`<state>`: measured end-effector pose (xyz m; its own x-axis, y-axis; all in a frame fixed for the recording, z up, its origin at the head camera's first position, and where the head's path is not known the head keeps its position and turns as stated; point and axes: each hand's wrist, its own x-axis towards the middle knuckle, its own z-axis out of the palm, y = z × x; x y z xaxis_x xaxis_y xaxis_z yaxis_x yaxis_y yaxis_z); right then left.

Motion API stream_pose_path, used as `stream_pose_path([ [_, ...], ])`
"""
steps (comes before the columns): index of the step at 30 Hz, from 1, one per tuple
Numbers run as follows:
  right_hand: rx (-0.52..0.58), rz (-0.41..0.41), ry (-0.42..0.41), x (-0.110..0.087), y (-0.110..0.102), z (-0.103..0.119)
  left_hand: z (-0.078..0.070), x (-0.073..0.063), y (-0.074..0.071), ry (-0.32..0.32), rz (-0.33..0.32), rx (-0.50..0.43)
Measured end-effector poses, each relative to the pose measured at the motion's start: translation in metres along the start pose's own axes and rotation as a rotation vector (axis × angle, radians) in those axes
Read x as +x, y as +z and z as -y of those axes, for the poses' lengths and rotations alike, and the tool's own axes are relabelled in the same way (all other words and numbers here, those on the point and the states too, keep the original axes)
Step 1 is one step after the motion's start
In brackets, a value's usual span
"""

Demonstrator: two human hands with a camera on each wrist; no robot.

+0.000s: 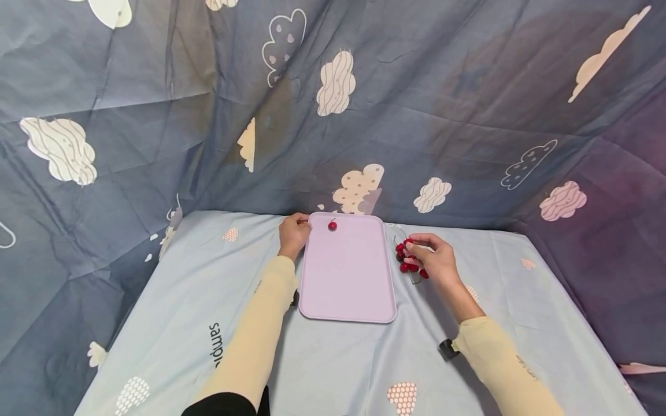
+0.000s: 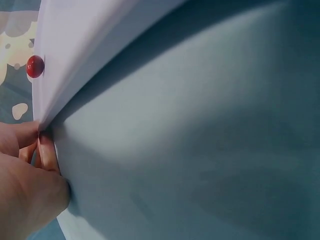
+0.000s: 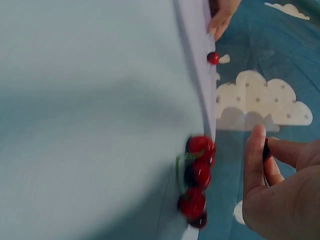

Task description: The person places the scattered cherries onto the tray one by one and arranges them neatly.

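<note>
A pale purple tray (image 1: 347, 277) lies lengthwise on the table, with one red cherry (image 1: 332, 226) near its far edge. My left hand (image 1: 294, 236) pinches the tray's far left corner between thumb and finger. Right of the tray, my right hand (image 1: 436, 257) holds a cherry (image 3: 266, 149) between thumb and fingertips, mostly covered by them in the right wrist view. Beneath that hand several more red cherries (image 1: 404, 267) with green stems lie in a loose cluster on the cloth, partly hidden by the fingers in the head view.
A light blue cloth (image 1: 333, 364) with printed hearts covers the table. Dark blue fabric (image 1: 406, 115) with cloud prints hangs behind and at both sides, close to the table's far edge. The cherry cluster lies just beside the tray's right rim.
</note>
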<state>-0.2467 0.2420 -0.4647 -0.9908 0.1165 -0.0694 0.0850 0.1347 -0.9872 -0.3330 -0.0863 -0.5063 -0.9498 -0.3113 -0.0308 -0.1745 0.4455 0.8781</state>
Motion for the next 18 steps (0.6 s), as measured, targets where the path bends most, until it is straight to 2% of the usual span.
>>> stream_pose_path([
  [4, 0.050, 0.005, 0.001, 0.002, 0.018, 0.003, 0.001, 0.000, 0.000, -0.022, 0.000, -0.023],
  [12, -0.061, 0.014, 0.005, 0.005, 0.050, 0.004, 0.001, 0.002, 0.002, -0.046, 0.016, -0.033],
  [18, -0.001, 0.036, -0.008, 0.011, 0.071, 0.007, 0.001, 0.002, 0.001, -0.035, -0.002, -0.033],
])
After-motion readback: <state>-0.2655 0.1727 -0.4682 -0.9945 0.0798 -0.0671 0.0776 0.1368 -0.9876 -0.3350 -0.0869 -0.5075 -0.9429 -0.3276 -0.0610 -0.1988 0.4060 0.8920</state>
